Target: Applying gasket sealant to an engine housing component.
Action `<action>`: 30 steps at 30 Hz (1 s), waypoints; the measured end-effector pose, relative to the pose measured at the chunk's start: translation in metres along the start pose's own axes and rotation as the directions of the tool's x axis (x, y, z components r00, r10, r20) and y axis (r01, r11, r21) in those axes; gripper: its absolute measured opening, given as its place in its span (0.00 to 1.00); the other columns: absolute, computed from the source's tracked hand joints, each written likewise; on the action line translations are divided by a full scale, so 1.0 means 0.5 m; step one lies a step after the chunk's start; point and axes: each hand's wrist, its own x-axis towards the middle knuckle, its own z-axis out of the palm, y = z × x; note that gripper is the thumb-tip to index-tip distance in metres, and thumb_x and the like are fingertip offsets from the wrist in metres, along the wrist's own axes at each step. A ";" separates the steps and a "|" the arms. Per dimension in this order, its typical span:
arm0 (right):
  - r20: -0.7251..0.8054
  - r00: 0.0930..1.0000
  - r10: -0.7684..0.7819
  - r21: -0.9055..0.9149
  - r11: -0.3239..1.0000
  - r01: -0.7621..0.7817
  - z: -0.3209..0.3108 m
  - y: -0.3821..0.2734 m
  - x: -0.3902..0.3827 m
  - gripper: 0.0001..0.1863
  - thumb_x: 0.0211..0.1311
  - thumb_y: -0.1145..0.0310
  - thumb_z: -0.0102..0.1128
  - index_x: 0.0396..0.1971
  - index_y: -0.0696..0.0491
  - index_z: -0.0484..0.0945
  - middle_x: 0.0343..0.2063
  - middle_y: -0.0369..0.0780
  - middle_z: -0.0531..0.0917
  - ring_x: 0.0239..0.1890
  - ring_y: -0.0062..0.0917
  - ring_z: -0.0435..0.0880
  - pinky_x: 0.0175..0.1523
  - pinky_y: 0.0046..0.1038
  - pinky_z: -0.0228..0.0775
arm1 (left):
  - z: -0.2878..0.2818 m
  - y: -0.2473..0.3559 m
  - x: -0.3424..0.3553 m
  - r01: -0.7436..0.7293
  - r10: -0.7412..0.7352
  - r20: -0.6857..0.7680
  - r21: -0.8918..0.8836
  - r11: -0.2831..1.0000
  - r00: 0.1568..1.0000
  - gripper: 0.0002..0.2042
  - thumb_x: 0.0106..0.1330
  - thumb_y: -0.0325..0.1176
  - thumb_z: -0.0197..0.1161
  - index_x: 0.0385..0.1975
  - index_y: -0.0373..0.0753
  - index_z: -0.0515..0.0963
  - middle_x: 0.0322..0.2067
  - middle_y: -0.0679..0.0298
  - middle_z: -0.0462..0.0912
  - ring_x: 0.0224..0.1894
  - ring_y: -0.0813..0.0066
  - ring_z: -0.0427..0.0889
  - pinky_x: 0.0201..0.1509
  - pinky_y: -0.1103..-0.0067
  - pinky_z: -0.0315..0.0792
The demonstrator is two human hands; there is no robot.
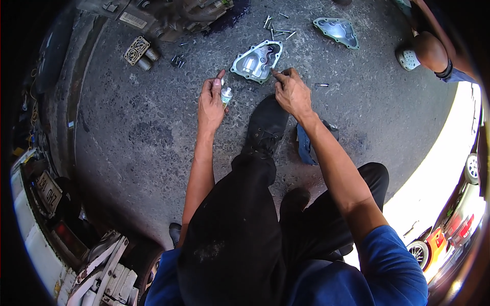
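Observation:
A silvery metal cover [262,59] with a bolt-hole rim lies hollow side up on the ground ahead of me. My left hand [210,106] is closed around a small white-and-green tube [226,95], its nozzle end up, just left of the cover. A little white piece, perhaps the tube's cap, shows by the thumb of that hand. The index fingertip of my right hand [295,95] rests at the cover's lower right rim. The other fingers of this hand are partly curled and no object shows in them.
Loose bolts [272,29] lie beyond the cover, and a second metal cover [338,32] sits to the right. At the upper left are a valve-like metal part [139,52] and a large engine casing [168,18]. Someone's shoe [408,59] stands at right; my shoe [267,122] is near the cover.

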 end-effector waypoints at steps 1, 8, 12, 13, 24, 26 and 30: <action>0.001 1.000 0.001 0.000 1.000 -0.001 0.000 -0.003 -0.005 0.20 0.63 0.65 0.55 0.55 0.47 0.81 0.47 0.50 0.79 0.47 0.46 0.83 0.52 0.43 0.77 | 0.001 0.000 -0.001 -0.020 0.020 0.003 0.001 1.000 1.000 0.20 0.80 0.46 0.44 0.47 0.32 0.73 0.52 0.63 0.83 0.22 0.85 0.71 0.22 0.83 0.71; -0.064 0.997 0.039 0.007 0.999 -0.038 0.002 0.001 0.009 0.21 0.63 0.66 0.55 0.55 0.47 0.81 0.47 0.50 0.78 0.47 0.46 0.83 0.51 0.43 0.76 | 0.016 0.004 -0.004 0.006 -0.007 0.024 0.032 0.999 1.000 0.19 0.80 0.45 0.44 0.48 0.32 0.73 0.53 0.63 0.83 0.22 0.86 0.72 0.22 0.83 0.71; 0.003 1.000 -0.019 0.036 0.999 0.019 0.008 -0.012 -0.012 0.21 0.63 0.66 0.54 0.56 0.47 0.81 0.47 0.50 0.78 0.47 0.46 0.82 0.51 0.44 0.76 | 0.005 -0.005 -0.006 0.031 -0.032 0.042 0.023 0.999 0.999 0.19 0.80 0.44 0.44 0.50 0.32 0.74 0.50 0.64 0.84 0.22 0.86 0.72 0.22 0.83 0.70; 0.002 1.000 -0.017 0.034 0.999 0.017 0.006 -0.009 -0.009 0.21 0.63 0.66 0.54 0.56 0.47 0.81 0.47 0.50 0.78 0.47 0.46 0.82 0.51 0.44 0.76 | 0.008 -0.005 -0.005 0.019 -0.020 0.038 0.018 1.000 0.999 0.20 0.80 0.44 0.44 0.50 0.33 0.74 0.49 0.65 0.84 0.22 0.86 0.72 0.22 0.83 0.70; -0.085 0.994 0.068 0.114 0.992 -0.058 0.010 0.006 0.003 0.23 0.65 0.64 0.53 0.60 0.45 0.78 0.50 0.48 0.77 0.51 0.45 0.81 0.56 0.42 0.74 | 0.012 -0.003 -0.004 0.019 -0.019 0.040 0.000 1.000 0.999 0.20 0.80 0.45 0.44 0.48 0.33 0.74 0.51 0.65 0.83 0.22 0.86 0.71 0.22 0.83 0.71; -0.085 0.992 0.094 0.092 0.992 -0.086 0.005 0.020 0.025 0.23 0.65 0.64 0.53 0.60 0.45 0.77 0.50 0.48 0.77 0.51 0.45 0.81 0.56 0.43 0.74 | 0.017 -0.001 0.000 0.032 -0.032 0.063 0.000 0.999 0.997 0.19 0.80 0.45 0.44 0.48 0.33 0.74 0.52 0.66 0.83 0.22 0.86 0.71 0.23 0.84 0.71; -0.036 0.996 0.082 0.057 0.995 -0.080 0.004 0.019 0.024 0.24 0.64 0.65 0.53 0.61 0.44 0.77 0.51 0.48 0.77 0.51 0.45 0.81 0.56 0.43 0.74 | 0.016 -0.008 -0.002 0.009 -0.009 0.038 0.002 1.000 0.999 0.19 0.80 0.44 0.44 0.48 0.33 0.74 0.51 0.65 0.83 0.21 0.86 0.71 0.22 0.84 0.70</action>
